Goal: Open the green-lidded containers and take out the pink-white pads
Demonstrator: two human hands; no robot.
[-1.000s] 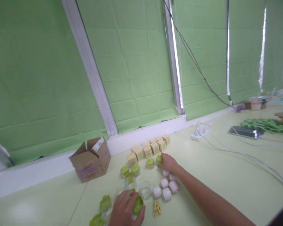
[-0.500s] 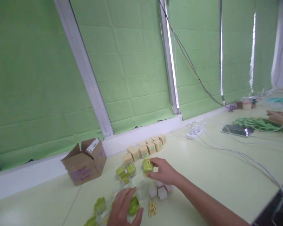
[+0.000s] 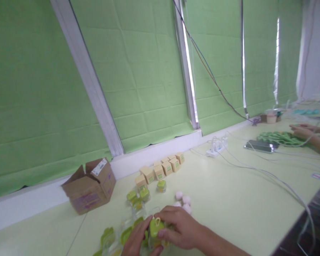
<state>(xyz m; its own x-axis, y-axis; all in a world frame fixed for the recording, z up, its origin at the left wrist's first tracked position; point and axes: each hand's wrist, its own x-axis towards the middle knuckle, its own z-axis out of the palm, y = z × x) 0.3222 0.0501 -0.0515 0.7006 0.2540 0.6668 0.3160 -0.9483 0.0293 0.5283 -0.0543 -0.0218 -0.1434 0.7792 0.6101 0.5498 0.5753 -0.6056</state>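
Note:
Both my hands meet at the bottom of the view over a small clear jar with a green lid [image 3: 155, 229]. My right hand [image 3: 179, 228] is closed round the jar from the right. My left hand [image 3: 137, 241] presses against it from the left, fingers curled. More green-lidded jars [image 3: 138, 195] stand just behind, with loose green lids [image 3: 108, 235] to the left and pink-white soft lumps [image 3: 183, 200] to the right. A row of small tan boxes [image 3: 160, 169] runs along the table's back.
An open cardboard box [image 3: 89, 185] lies on its side at the back left. A white power strip [image 3: 212, 152] with cables, a phone [image 3: 258, 146] and a green heap [image 3: 278, 137] lie to the right, where another person's hand [image 3: 301, 131] rests.
My right hand picked a green-lidded jar from near the tan boxes and brought it back to my left hand. The view has swung to the right.

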